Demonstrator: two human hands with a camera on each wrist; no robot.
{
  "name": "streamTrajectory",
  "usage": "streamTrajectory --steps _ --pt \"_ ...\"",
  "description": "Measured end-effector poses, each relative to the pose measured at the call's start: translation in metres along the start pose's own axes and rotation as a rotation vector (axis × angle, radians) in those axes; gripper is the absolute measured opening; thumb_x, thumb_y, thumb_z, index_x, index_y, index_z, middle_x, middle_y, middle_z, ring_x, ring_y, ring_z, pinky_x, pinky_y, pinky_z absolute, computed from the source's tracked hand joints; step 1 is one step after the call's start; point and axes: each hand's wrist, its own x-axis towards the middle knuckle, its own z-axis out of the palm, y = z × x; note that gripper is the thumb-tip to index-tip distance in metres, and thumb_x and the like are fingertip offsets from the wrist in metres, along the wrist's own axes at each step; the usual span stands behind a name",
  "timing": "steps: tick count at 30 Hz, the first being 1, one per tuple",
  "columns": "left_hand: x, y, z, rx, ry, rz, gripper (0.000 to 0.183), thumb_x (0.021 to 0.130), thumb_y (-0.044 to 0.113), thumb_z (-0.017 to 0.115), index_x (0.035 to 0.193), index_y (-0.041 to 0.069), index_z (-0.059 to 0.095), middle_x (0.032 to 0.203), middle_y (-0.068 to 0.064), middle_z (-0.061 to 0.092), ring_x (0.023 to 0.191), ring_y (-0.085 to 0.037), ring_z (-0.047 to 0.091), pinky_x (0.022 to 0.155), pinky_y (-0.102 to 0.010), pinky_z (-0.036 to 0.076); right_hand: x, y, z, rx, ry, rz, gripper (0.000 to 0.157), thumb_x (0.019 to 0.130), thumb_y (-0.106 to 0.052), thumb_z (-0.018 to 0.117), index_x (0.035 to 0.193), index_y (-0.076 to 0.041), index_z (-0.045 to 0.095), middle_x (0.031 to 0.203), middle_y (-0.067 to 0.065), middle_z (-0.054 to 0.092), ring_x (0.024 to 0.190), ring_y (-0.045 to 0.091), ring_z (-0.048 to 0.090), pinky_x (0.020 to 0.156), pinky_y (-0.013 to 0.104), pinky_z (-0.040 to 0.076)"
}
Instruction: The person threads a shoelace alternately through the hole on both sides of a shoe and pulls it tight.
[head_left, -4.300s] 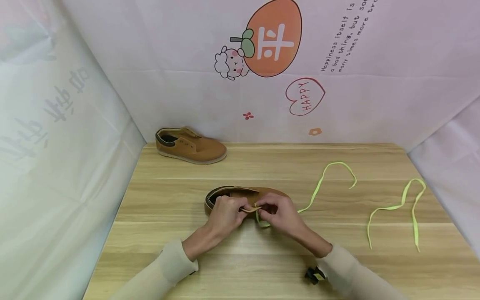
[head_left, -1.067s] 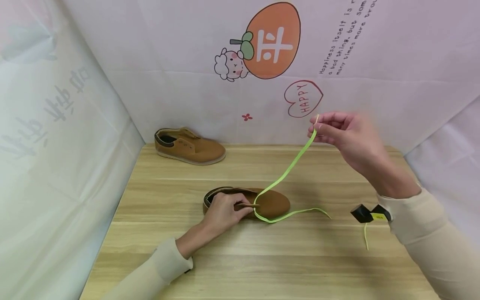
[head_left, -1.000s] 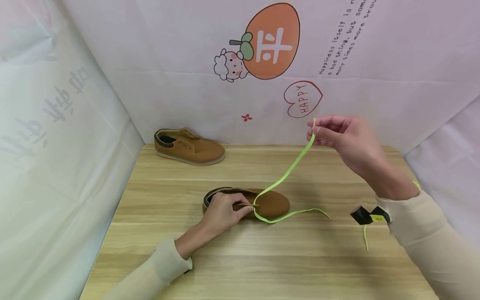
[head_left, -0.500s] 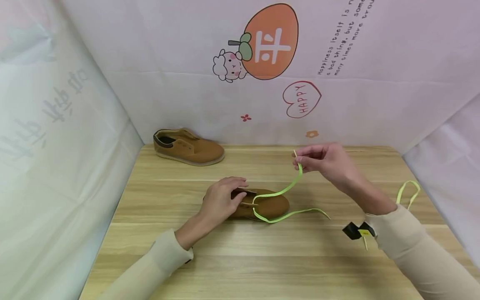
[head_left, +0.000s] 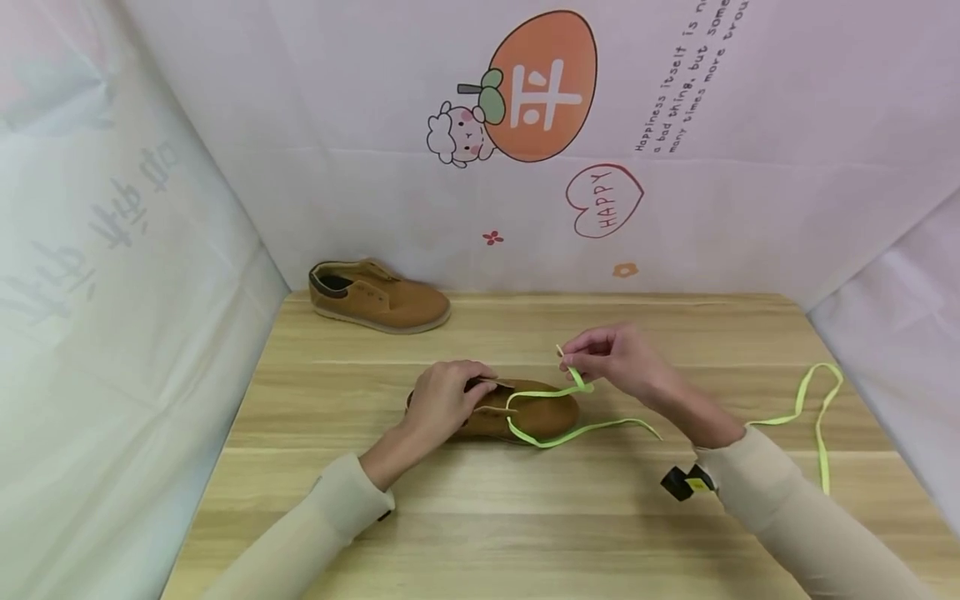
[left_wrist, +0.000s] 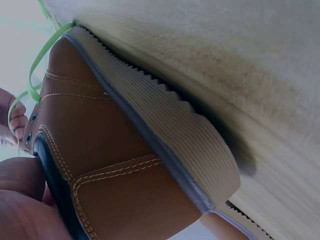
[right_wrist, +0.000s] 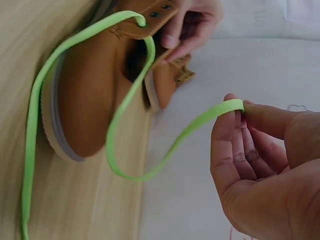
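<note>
Your desk (head_left: 480,517) carries the near brown shoe (head_left: 540,417), with the far shoe (head_left: 408,307) behind it to the left. Your left hand (head_left: 441,396) pinches the near shoe's far flap (head_left: 500,384); your right hand (head_left: 618,360) pinches one end of the green lace (right_wrist: 32,120), which runs through the near flap's front eyelet (right_wrist: 142,21).

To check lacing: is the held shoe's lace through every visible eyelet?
No, the right wrist view shows two empty eyelets beside the green lace.
</note>
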Motion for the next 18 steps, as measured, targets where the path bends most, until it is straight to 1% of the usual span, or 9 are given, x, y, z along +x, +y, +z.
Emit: streamTrajectory --steps 3,5,7,10,13,14,18 --pt "0.003 -0.002 0.0 -0.019 0.004 -0.026 0.009 0.097 0.02 0.079 0.103 0.017 0.084 0.1 0.003 0.082 0.088 -0.013 0.078 0.072 -0.032 0.062 0.004 0.005 0.008 -0.03 -0.012 0.001 0.015 0.097 -0.003 0.075 0.109 0.007 0.076 0.092 0.012 0.08 0.074 0.012 0.073 0.069 0.033 0.063" --pt "0.004 -0.003 0.001 -0.03 0.01 -0.036 0.009 0.097 0.021 0.079 0.103 0.017 0.085 0.098 0.003 0.082 0.077 -0.01 0.075 0.064 -0.028 0.058 0.006 0.008 0.013 -0.033 -0.017 0.016 0.015 0.097 -0.004 0.076 0.108 0.006 0.077 0.093 0.016 0.08 0.074 0.011 0.071 0.068 0.032 0.063" --pt "0.006 -0.004 0.001 -0.037 0.018 -0.043 0.01 0.097 0.021 0.079 0.103 0.016 0.085 0.097 0.002 0.082 0.064 -0.006 0.067 0.056 -0.024 0.051 0.009 0.011 0.018 -0.018 -0.029 0.022 0.016 0.097 -0.003 0.075 0.109 0.007 0.076 0.095 0.02 0.079 0.074 0.011 0.071 0.068 0.032 0.063" --pt "0.008 -0.005 0.002 -0.051 0.03 -0.053 0.01 0.097 0.02 0.079 0.102 0.014 0.086 0.094 0.001 0.082 0.05 -0.002 0.049 0.048 -0.021 0.038 0.014 0.015 0.024 -0.001 -0.044 0.024 0.017 0.097 -0.002 0.075 0.109 0.01 0.075 0.093 0.021 0.078 0.073 0.011 0.07 0.07 0.032 0.064" --pt "0.011 -0.006 0.002 -0.066 0.034 -0.075 0.011 0.097 0.019 0.079 0.101 0.012 0.086 0.092 -0.001 0.082 0.045 0.0 0.037 0.045 -0.02 0.03 0.018 0.019 0.03 -0.009 -0.056 0.028 0.018 0.097 -0.002 0.074 0.109 0.011 0.075 0.087 0.017 0.077 0.071 0.013 0.067 0.07 0.033 0.064" --pt "0.011 -0.006 0.002 -0.07 0.034 -0.084 0.011 0.097 0.019 0.078 0.101 0.012 0.086 0.091 -0.001 0.082 0.045 0.0 0.035 0.045 -0.02 0.029 0.019 0.021 0.032 -0.018 -0.057 0.032 0.017 0.097 -0.002 0.074 0.108 0.011 0.075 0.085 0.015 0.077 0.07 0.013 0.066 0.069 0.033 0.063" --pt "0.014 -0.004 0.002 -0.074 0.034 -0.115 0.011 0.097 0.018 0.078 0.099 0.01 0.086 0.084 -0.002 0.081 0.044 -0.001 0.033 0.045 -0.02 0.028 0.024 0.026 0.041 -0.046 -0.062 0.051 0.015 0.097 -0.004 0.074 0.104 0.009 0.077 0.082 0.014 0.077 0.069 0.013 0.067 0.067 0.031 0.063"
